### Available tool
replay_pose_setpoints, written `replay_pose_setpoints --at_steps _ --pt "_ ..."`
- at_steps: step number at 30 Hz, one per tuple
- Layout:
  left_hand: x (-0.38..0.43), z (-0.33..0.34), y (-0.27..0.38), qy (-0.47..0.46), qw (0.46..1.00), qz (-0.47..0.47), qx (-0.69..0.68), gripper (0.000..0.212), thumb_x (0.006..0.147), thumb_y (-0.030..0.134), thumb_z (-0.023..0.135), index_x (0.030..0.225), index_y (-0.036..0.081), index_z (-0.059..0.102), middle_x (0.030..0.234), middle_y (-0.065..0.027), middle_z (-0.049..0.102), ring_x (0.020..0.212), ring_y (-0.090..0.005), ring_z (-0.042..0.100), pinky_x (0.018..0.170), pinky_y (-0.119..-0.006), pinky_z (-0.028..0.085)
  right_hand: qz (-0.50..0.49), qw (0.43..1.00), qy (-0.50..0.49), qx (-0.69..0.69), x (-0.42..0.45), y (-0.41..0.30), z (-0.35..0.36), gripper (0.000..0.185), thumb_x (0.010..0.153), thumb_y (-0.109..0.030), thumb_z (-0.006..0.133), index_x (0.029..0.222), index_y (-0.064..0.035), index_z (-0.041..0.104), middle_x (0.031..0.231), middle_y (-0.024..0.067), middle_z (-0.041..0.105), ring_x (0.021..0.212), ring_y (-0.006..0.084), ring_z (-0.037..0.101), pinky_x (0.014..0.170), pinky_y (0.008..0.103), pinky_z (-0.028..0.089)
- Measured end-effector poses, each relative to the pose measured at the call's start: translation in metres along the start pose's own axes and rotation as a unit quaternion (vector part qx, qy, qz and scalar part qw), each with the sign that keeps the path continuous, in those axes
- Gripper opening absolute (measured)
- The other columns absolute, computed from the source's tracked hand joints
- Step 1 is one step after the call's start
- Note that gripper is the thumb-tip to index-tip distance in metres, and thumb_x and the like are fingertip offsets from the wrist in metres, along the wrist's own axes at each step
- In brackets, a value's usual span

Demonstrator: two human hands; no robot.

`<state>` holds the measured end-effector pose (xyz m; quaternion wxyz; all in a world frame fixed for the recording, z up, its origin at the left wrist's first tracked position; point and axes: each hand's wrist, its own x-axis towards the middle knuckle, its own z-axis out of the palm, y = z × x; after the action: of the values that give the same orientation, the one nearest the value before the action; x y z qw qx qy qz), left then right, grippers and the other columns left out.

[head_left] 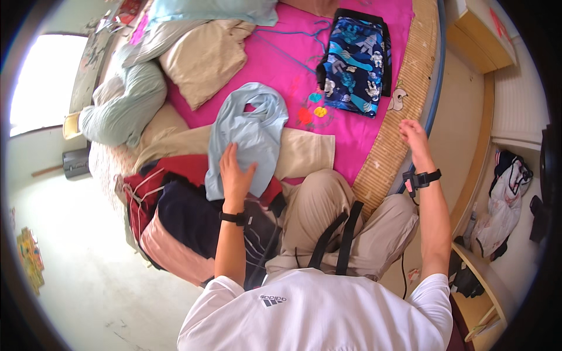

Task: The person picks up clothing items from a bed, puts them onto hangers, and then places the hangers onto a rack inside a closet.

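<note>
My left hand (235,175) lies palm down on a light blue garment (259,136), thumb spread from the fingers. This garment is loosely folded, with a gap near its far end. It lies over beige cloth (307,147) and a red garment (186,166). My right hand (414,139) hovers near the bed's right edge, fingers curled, with nothing visible in it. Beyond it are dark blue shorts (353,66) printed with astronauts and rockets, laid flat on a pink sheet (285,57). A blue clothes hanger (285,32) lies left of the shorts.
Dark navy (186,210) and peach cloth (175,250) are heaped beside my left forearm. A beige garment (206,61) and a grey-green bundle (127,105) lie at the far left. A woven mat (386,136) borders the bed. Right of the bed stands shelving (491,281) with clothes (505,202) nearby.
</note>
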<state>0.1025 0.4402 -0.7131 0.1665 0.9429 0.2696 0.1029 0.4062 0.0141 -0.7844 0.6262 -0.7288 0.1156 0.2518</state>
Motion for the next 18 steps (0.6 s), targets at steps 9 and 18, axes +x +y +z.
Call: replay_pose_setpoints --at_steps 9,18 --pt "-0.051 -0.012 -0.035 0.176 0.941 -0.208 -0.199 0.053 0.083 0.016 0.08 0.128 0.001 0.056 0.13 -0.0194 0.053 0.114 -0.0362 0.056 0.1 -0.043 0.047 -0.189 0.929 -0.249 -0.198 -0.098 0.02 0.191 0.019 0.091 -0.019 0.07 0.097 -0.0011 0.068 0.095 0.012 0.071 0.088 0.0212 0.068 0.079 0.035 0.054" --pt "-0.004 -0.002 -0.052 0.004 0.984 -0.163 -0.069 0.044 0.086 0.039 0.074 0.113 0.007 0.062 0.101 -0.0106 0.07 0.098 -0.0347 0.067 0.081 -0.048 0.051 -0.43 0.818 -0.235 -0.301 -0.225 -0.012 0.173 0.011 0.085 -0.013 0.068 0.091 -0.0043 0.065 0.101 0.0122 0.067 0.105 0.032 0.059 0.091 0.0405 0.047"
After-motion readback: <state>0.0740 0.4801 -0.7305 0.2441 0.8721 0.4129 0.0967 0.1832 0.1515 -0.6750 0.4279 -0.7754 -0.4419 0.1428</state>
